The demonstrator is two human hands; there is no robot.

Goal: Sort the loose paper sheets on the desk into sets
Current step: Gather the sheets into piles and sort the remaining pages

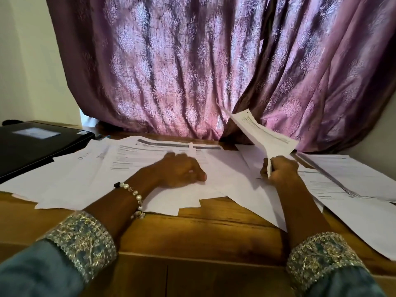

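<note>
Embroidered cuffs (83, 239), nearest. Left hand (180, 170): loosely curled, resting on spread loose sheets (132, 168) mid-desk. Right hand (279, 171), beside spread: pinching raised sheet (263, 133). Advice: pin spread while lifting.

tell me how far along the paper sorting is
Early. Possibly done: one spread of sheets lies apart at the right, though whether it is a set is unclear. In hand: the right hand holds raised sheets; the left hand rests on the loose sheets. Left: that overlapping spread.
</note>
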